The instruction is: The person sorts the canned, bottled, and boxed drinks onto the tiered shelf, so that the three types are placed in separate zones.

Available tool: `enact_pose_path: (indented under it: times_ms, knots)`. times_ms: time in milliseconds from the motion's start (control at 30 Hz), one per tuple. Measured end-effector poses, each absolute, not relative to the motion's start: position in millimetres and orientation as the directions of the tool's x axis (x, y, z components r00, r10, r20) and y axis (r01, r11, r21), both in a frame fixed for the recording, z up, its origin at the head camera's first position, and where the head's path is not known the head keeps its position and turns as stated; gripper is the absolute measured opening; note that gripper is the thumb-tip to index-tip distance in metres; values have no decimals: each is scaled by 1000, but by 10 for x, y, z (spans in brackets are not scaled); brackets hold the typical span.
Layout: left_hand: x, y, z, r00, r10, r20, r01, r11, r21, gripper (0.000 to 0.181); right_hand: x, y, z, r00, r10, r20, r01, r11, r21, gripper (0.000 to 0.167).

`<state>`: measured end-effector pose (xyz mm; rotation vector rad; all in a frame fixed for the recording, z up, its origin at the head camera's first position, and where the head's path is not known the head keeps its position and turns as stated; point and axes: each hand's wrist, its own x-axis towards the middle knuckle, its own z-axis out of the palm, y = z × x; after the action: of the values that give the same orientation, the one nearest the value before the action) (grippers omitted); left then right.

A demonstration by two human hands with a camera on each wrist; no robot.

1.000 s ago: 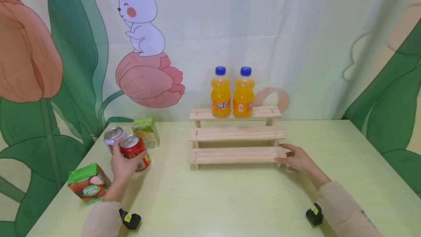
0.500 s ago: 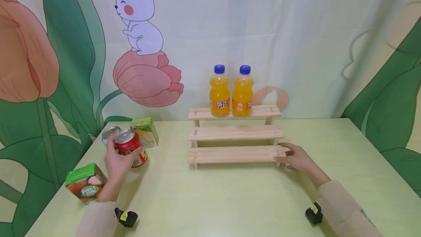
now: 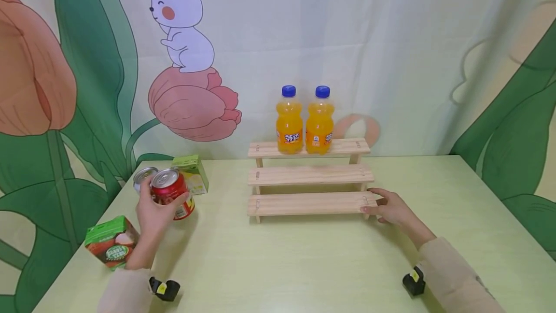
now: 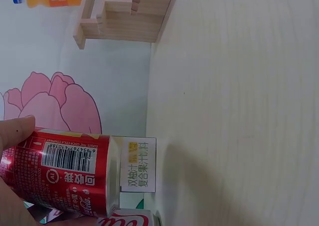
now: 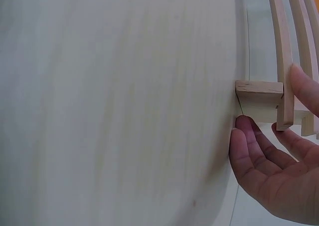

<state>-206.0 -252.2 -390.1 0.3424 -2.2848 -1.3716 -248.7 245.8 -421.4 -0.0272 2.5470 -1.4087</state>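
Observation:
My left hand (image 3: 153, 214) grips a red Coca-Cola can (image 3: 174, 192), with the thumb on its near side and fingers round the far left. In the left wrist view the can's base is clear of the tabletop. Just behind it stands a second can (image 3: 144, 174), mostly hidden by my fingers and the red can. At right, my right hand (image 3: 394, 210) holds the end of the lowest plank of a three-step wooden stand (image 3: 310, 203). The right wrist view shows the thumb (image 5: 305, 89) on top of the plank and other fingers below and beside it.
Two orange soda bottles (image 3: 289, 127) with blue caps stand on the stand's top step. A green juice carton (image 3: 193, 175) is behind the cans. Another carton, green and red (image 3: 114, 243), sits left of my left forearm. A printed curtain (image 3: 278, 37) hangs behind the table.
The red can has risen off the table and shifted slightly left in my left hand. My right hand stays on the stand. The whole head view has shifted a little.

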Motion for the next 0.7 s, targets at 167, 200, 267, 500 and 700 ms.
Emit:
enact_pose_path:
  times_ms: [167,200,267,500,700]
  knots:
    - [-2032,-2501,-3860,-865,-418,277,43,489,871,81,-2490,2462,-4225,-973,-125,-192,95,543,-834,73]
    - [-2028,-2497,-3851,-864,-416,284,48,493,868,80,-2491,2464,-4227,-974,-125,-191,94,543,-834,73]
    - [-2018,-2487,-3831,-861,-412,299,60,501,863,79,-2492,2466,-4227,-974,-127,-187,90,542,-835,73]
    - [-1987,-2455,-3758,-855,-409,319,71,517,853,80,-2486,2465,-4220,-975,-142,-173,70,542,-837,74]
    - [-1964,-2425,-3697,-854,-399,333,85,525,847,80,-2487,2460,-4224,-974,-134,-183,82,542,-836,74]
